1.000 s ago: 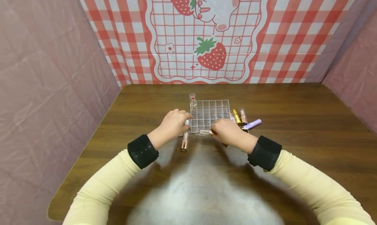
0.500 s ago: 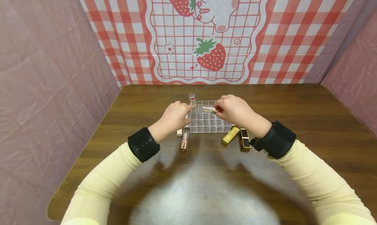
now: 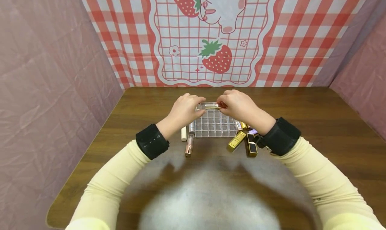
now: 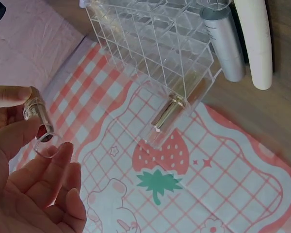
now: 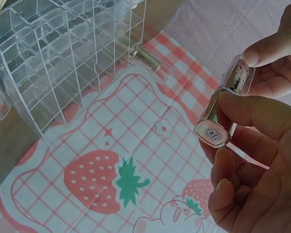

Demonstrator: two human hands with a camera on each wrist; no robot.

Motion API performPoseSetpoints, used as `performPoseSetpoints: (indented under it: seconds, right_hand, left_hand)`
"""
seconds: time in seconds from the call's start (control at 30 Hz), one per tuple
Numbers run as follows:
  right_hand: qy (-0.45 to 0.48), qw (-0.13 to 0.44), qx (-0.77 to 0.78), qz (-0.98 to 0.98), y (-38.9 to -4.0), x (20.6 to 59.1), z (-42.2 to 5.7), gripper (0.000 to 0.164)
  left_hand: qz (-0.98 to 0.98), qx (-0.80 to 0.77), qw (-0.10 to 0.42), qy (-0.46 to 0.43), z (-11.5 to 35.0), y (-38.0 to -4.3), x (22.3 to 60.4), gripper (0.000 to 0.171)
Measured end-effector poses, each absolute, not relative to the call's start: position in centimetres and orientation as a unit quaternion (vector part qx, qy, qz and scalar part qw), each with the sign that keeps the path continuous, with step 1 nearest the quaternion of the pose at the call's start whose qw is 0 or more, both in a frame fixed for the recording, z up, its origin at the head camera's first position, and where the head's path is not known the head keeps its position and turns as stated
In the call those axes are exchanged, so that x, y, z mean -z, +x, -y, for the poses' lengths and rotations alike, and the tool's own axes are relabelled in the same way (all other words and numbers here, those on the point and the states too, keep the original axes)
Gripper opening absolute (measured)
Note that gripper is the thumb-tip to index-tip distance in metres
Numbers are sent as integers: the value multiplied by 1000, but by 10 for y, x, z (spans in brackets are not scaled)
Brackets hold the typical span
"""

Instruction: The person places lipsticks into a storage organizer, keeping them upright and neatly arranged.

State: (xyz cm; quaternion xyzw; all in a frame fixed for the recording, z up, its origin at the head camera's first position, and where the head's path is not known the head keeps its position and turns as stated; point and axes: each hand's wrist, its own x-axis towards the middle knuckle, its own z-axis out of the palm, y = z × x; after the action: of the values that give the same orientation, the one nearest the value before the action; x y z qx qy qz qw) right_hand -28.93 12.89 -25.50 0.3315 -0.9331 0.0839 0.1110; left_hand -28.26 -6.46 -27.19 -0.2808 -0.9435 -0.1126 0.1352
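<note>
right hand [image 5: 261, 160] pinches lipstick [image 5: 212, 113] | left hand [image 5: 276, 58] pinches its clear end | clear organizer [image 5: 72, 53]

The holder [image 3: 215, 127] sits on the bench [image 3: 289, 123], and a cloth [image 3: 215, 64] hangs behind. Two tubes [image 3: 183, 134] lie on its left (side by side). Another lipstick [image 3: 188, 146] lies in front of them. Two more lipsticks [image 3: 237, 141] lie near its front right corner.
</note>
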Motion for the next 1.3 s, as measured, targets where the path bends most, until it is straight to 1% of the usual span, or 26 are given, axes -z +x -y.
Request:
performPoseSetpoints:
  seconds: [0.1, 0.17, 0.27, 0.4, 0.63, 0.7, 0.9, 1.1, 1.2, 1.3]
  right_hand:
    - [331, 112, -86, 933, -291, 256, -128, 10]
    - [328, 109, -87, 934, -292, 256, -128, 12]
    - [321, 99, -92, 937, -293, 258, -129, 15]
    - [305, 96, -105, 942, -294, 257, -131, 15]
    - [270, 85, -111, 953, -293, 251, -140, 28]
    - [266, 83, -114, 954, -293, 251, -142, 30]
    - [264, 77, -114, 955, -292, 255, -148, 30]
    - [256, 64, -109, 958, -292, 258, -150, 30]
    - [255, 64, -105, 959, -292, 261, -151, 30]
    - [253, 66, -105, 959, -292, 263, -153, 29]
  left_hand:
    - [941, 120, 139, -284, 63, -285, 274, 30]
    - [941, 122, 140, -284, 62, -286, 275, 28]
    - [941, 127, 138, -282, 61, -289, 275, 27]
    - [942, 127, 135, -281, 59, -293, 273, 27]
    - [953, 123, 121, -250, 62, -310, 269, 28]
    - [954, 128, 119, -244, 64, -318, 268, 26]
    - [956, 128, 106, -242, 63, -337, 265, 23]
    - [958, 89, 87, -260, 54, -349, 260, 26]
    - [961, 56, 66, -262, 51, -351, 259, 29]
    - [962, 24, 56, -266, 50, -353, 260, 30]
